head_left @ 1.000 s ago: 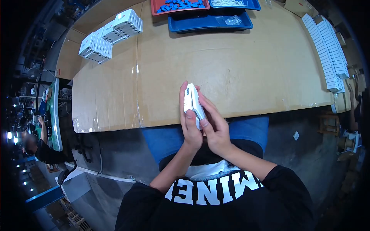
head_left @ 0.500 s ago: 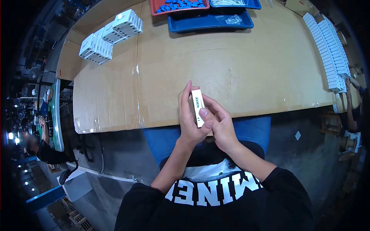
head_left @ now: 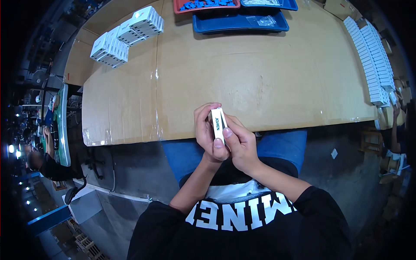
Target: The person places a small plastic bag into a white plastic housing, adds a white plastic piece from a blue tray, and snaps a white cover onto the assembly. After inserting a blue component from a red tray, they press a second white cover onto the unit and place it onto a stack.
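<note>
A small white box-shaped piece (head_left: pixel 218 124) with dark "JOREN" lettering is held upright between both hands, near the table's front edge. My left hand (head_left: pixel 208 132) wraps its left side, with the thumb on the lower face. My right hand (head_left: pixel 243 145) grips the right side, its thumb pressed near the lower right edge. A narrow dark gap shows along the right of the lettered face. The fingers behind the piece are partly hidden.
The cardboard-covered table (head_left: pixel 208 78) bears white stacked pieces (head_left: pixel 141 26) at the back left, a red tray (head_left: pixel 207 8) of blue parts, a blue tray (head_left: pixel 240 27) with a clear bag, and long white rows (head_left: pixel 368 60) at right. People work at both sides.
The left fingertips have curled over the top of the white piece, and the left thumb now lies on its face. The piece has shifted slightly left and down, and a dark gap now shows.
</note>
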Tool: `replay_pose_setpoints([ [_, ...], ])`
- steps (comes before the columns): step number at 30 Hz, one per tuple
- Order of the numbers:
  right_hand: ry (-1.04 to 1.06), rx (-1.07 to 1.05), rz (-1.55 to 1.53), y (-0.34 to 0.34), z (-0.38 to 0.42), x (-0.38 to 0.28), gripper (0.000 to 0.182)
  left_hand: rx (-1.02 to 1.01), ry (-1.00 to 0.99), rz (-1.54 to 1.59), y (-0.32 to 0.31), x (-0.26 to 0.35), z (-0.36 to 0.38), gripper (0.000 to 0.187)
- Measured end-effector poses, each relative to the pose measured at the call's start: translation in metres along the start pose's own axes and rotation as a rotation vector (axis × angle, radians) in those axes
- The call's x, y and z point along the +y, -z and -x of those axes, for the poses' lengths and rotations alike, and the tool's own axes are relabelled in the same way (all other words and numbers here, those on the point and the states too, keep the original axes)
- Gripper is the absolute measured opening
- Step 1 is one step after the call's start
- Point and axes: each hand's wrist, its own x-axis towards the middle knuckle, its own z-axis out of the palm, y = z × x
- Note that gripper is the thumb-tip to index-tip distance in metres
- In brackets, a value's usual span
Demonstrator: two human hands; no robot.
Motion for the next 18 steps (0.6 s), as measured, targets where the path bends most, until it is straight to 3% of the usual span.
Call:
replay_pose_setpoints([
  [6,-0.045,-0.029,0.029,-0.004,-0.002,0.000,0.045,0.055,0.052,0.062,0.002,-0.004,0.007,0.082],
  [8,-0.082,-0.016,0.072,-0.004,-0.004,0.002,0.047,0.082,0.204,0.087,0.002,-0.007,0.011,0.089],
  [9,-0.139,0.002,0.029,-0.003,-0.006,0.004,0.047,0.033,0.233,0.128,0.003,-0.010,0.010,0.104],
  [12,-0.216,-0.005,-0.011,0.012,-0.009,0.009,0.049,-0.051,0.090,0.085,-0.003,-0.017,0.007,0.118],
  [14,-0.314,-0.051,-0.115,0.022,-0.010,0.005,0.049,-0.147,0.127,-0.036,0.006,-0.017,0.010,0.117],
  [16,-0.345,-0.093,-0.163,0.031,-0.012,-0.003,0.055,-0.118,0.336,0.180,0.004,-0.010,0.006,0.109],
  [18,0.071,-0.160,0.614,0.041,-0.013,-0.004,0.081,-0.027,0.629,0.302,0.006,0.005,-0.001,0.105],
])
